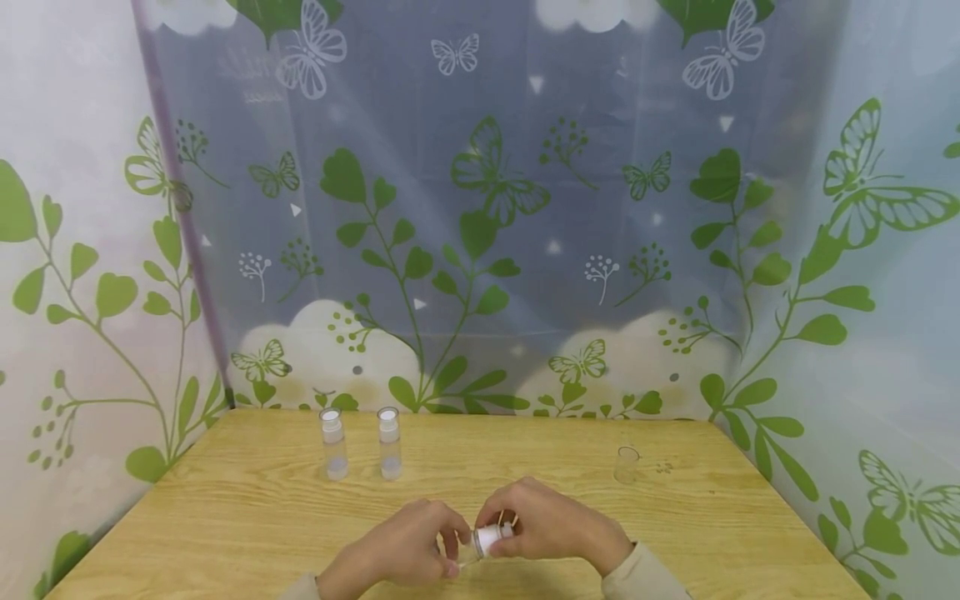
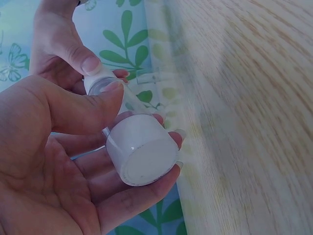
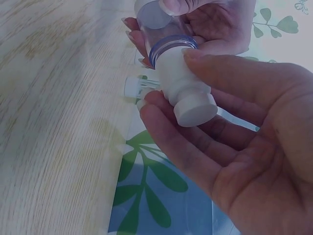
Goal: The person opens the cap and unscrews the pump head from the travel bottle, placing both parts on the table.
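Aslant, the bottle [image 1: 489, 540] stretches sideways, cap [image 3: 196, 111] pointing right; left fingers [image 2: 137, 198] and right fingers [image 3: 176, 142] grip it.

Pale yellow wood-grain bench [image 1: 225, 517], blue-grey back sheet [image 1: 577, 217] hanging as a wall, pinkish-white left sheet [image 1: 97, 217], pale blue right sheet [image 1: 900, 275], all 3 printed with green leafy sprigs [image 1: 342, 175] and butterflies [image 1: 540, 198], white clouds [image 1: 375, 354] on the back, faint diagonal sheen

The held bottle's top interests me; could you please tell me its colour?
The top is white, best seen in the right wrist view.
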`<state>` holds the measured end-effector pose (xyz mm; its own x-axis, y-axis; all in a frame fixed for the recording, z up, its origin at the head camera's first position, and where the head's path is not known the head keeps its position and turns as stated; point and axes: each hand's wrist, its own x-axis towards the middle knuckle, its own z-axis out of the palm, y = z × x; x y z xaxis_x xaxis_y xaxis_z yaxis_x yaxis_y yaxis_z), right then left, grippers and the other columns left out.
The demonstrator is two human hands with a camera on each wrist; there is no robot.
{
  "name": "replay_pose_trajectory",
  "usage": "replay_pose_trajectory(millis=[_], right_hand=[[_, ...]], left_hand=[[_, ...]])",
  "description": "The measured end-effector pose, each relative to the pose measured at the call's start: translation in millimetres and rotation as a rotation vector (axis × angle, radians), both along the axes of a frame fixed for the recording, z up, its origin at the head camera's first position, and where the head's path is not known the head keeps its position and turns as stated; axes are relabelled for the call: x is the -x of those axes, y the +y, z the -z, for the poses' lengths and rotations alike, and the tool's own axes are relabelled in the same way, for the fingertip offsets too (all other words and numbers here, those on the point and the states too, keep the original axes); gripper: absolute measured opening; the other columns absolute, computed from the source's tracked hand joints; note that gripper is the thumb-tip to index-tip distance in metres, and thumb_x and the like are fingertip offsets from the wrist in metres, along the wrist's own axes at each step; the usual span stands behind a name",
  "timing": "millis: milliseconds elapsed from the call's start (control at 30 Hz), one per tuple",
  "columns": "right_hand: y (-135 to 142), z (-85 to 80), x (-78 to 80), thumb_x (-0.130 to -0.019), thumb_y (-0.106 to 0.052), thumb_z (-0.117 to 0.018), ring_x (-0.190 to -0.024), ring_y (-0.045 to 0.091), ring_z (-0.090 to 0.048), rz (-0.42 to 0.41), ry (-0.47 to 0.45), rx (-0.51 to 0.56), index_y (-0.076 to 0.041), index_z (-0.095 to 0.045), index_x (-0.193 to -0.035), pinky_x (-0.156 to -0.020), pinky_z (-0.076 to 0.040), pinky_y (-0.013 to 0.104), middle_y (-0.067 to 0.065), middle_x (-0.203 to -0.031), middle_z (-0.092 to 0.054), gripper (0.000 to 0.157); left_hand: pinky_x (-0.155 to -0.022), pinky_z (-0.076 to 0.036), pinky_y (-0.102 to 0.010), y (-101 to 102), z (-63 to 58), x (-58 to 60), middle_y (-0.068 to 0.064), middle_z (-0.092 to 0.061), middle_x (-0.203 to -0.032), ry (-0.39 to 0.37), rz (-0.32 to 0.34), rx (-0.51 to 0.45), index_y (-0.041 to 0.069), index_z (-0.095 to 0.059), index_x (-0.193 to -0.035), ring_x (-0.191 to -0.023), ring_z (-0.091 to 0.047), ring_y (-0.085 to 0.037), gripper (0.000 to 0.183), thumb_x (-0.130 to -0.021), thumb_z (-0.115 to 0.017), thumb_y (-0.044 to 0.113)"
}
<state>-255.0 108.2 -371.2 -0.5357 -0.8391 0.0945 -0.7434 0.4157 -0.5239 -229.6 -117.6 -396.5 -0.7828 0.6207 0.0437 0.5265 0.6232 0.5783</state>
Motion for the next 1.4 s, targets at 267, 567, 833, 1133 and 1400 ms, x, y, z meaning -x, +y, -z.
replay_pose_trajectory(millis=[267,567,833,1133,1400], right_hand=[[1.1,1.1,1.4,-0.089,-0.018,-0.067,-0.085,-0.002,-0.061,-0.007,-0.004,0.001,-0.016,-0.069,-0.107,-0.069,-0.051,0.014,-0.006,-0.101,-0.07,0.019],[4.3,0.1,3.2,-0.098,-0.025,-0.052,-0.089,0.0,-0.065,-0.01,-0.018,0.013,-0.011,-0.066,-0.115,-0.074,-0.052,0.014,0.002,-0.11,-0.07,0.026],[6.0,2.0,3.9,-0.099,-0.025,-0.05,-0.087,-0.002,-0.065,-0.022,0.008,-0.02,-0.013,-0.065,-0.116,-0.074,-0.052,0.014,0.0,-0.11,-0.07,0.026],[4.7,0.5,2.6,-0.092,-0.015,-0.061,-0.087,-0.002,-0.063,-0.014,0.002,-0.008,-0.012,-0.068,-0.111,-0.072,-0.052,0.014,-0.002,-0.106,-0.071,0.02],[3.6,-2.1,0.8,-0.086,-0.011,-0.069,-0.086,-0.001,-0.063,-0.002,-0.021,0.003,-0.013,-0.069,-0.106,-0.07,-0.052,0.014,-0.003,-0.102,-0.071,0.021]], left_hand=[[-0.059,-0.049,-0.017,0.4,-0.8,0.6,0.006,-0.071,-0.079,-0.004,0.0,-0.007,0.008,-0.071,-0.104,-0.064,-0.06,0.001,0.032,-0.073,-0.075,0.005],[-0.06,-0.05,-0.016,-0.6,-0.2,0.2,0.005,-0.071,-0.08,-0.014,0.002,-0.019,0.007,-0.07,-0.105,-0.065,-0.061,0.001,0.032,-0.073,-0.075,0.005],[-0.061,-0.05,-0.015,-0.9,2.3,-0.3,0.004,-0.071,-0.08,-0.011,0.006,-0.031,0.006,-0.07,-0.106,-0.064,-0.06,0.002,0.034,-0.072,-0.076,0.005],[-0.059,-0.05,-0.016,1.0,3.4,0.2,0.004,-0.072,-0.08,-0.015,0.008,-0.034,0.005,-0.07,-0.105,-0.063,-0.06,0.001,0.033,-0.072,-0.075,0.004],[-0.058,-0.049,-0.016,2.0,2.7,-0.3,0.004,-0.071,-0.078,-0.024,0.011,-0.036,0.005,-0.071,-0.104,-0.062,-0.061,0.001,0.032,-0.072,-0.074,0.002]])
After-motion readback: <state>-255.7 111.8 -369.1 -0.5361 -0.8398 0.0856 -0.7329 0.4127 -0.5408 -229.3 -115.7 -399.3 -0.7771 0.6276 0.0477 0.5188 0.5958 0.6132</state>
